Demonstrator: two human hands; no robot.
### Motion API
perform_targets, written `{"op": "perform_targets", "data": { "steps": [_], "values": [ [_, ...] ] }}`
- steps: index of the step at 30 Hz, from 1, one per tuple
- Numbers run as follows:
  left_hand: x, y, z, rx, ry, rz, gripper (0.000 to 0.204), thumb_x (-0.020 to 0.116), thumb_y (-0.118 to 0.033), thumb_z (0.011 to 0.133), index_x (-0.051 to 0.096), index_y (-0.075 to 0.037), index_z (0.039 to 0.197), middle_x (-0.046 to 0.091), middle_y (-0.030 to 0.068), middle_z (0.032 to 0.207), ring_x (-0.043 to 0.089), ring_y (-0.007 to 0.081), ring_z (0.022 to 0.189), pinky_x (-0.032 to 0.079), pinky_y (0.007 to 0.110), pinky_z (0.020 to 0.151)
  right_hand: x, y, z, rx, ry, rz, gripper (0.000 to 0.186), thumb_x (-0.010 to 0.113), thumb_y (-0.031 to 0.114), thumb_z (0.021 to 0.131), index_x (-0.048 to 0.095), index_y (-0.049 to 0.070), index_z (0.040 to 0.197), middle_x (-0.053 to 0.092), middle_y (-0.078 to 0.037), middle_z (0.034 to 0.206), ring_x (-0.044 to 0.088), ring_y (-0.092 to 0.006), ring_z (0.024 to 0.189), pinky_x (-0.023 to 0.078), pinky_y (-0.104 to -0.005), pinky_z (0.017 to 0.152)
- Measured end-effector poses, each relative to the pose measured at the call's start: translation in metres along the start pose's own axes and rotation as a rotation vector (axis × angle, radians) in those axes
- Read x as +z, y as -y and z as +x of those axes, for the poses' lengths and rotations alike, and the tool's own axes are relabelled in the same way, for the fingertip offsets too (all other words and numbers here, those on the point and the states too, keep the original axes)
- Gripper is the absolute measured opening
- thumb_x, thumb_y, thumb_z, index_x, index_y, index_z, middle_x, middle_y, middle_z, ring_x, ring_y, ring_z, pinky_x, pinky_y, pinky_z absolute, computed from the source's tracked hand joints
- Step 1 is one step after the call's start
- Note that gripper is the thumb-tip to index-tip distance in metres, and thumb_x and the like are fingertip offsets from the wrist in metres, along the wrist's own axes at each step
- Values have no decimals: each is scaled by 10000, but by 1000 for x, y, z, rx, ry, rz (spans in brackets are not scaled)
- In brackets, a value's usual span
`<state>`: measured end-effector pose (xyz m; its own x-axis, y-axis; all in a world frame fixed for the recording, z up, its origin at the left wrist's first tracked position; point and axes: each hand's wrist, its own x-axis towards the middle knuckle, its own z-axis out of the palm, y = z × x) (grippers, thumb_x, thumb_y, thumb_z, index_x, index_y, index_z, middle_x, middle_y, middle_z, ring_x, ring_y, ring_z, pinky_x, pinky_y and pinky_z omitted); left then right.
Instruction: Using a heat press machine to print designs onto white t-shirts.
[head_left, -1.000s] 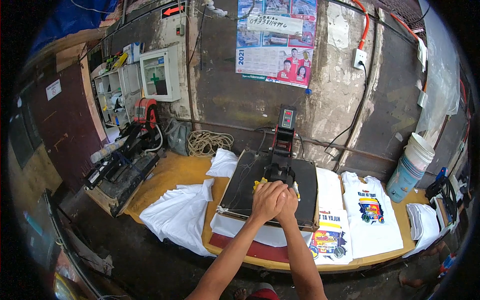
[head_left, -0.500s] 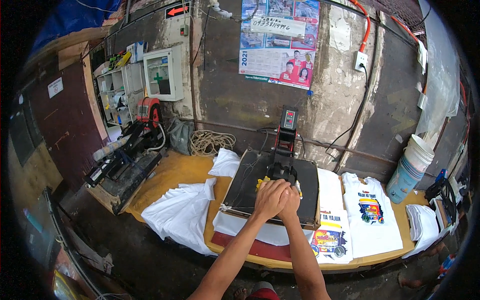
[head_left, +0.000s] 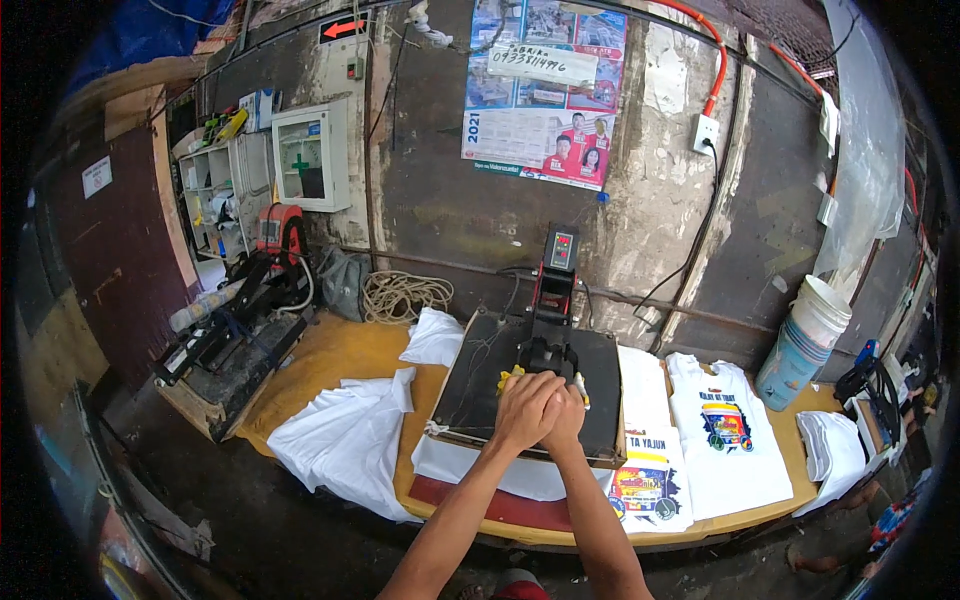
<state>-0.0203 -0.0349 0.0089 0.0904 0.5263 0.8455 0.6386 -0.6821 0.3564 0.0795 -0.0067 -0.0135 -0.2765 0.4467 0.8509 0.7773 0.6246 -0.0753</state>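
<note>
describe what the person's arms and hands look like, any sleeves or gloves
Both forearms come up from the lower edge bare, with no sleeves in view. The left hand and the right hand wear no gloves. No watch, band or ring can be made out at this size. The upper arms and shoulders are out of the picture.

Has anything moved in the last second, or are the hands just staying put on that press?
Nothing visibly changed. Both hands, left hand and right hand, stay clasped together on the yellow handle of the heat press. The shirts lie as before.
</note>
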Motion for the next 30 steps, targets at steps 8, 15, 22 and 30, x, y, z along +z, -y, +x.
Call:
{"op": "perform_targets", "data": {
  "steps": [8, 15, 22, 30],
  "values": [
    [0, 3, 2, 10, -11, 22, 296, 508, -213, 849, 644, -24, 1032, 633, 113, 1051, 582, 267, 956, 393, 405, 853, 1, 1, 2, -20, -14, -2, 130, 574, 197, 746, 573, 72, 709, 544, -86, 686, 500, -270, 608, 394, -372, 557],
    [1, 1, 3, -2, -1, 40, 295, 503, -209, 852, 642, -23, 1035, 630, 116, 1051, 580, 270, 962, 392, 413, 863, 2, -3, 3, -51, -48, 21, 123, 575, 192, 741, 562, 76, 703, 542, -86, 694, 500, -260, 616, 384, -362, 580],
    [2, 0, 1, 5, 22, 69, 306, 488, -209, 862, 633, -23, 1056, 623, 117, 1062, 568, 270, 979, 383, 410, 881, 1, -2, 0, -17, 1, -7, 116, 576, 190, 743, 564, 82, 705, 551, -89, 721, 514, -264, 645, 397, -367, 588],
    [4, 0, 0, -5, 42, 60, 289, 504, -175, 858, 637, -18, 1060, 625, 129, 1086, 570, 276, 1012, 383, 407, 902, -4, 0, 4, -38, 3, 22, 119, 584, 192, 740, 567, 83, 695, 552, -82, 689, 515, -256, 625, 394, -364, 596]
  ]
}}
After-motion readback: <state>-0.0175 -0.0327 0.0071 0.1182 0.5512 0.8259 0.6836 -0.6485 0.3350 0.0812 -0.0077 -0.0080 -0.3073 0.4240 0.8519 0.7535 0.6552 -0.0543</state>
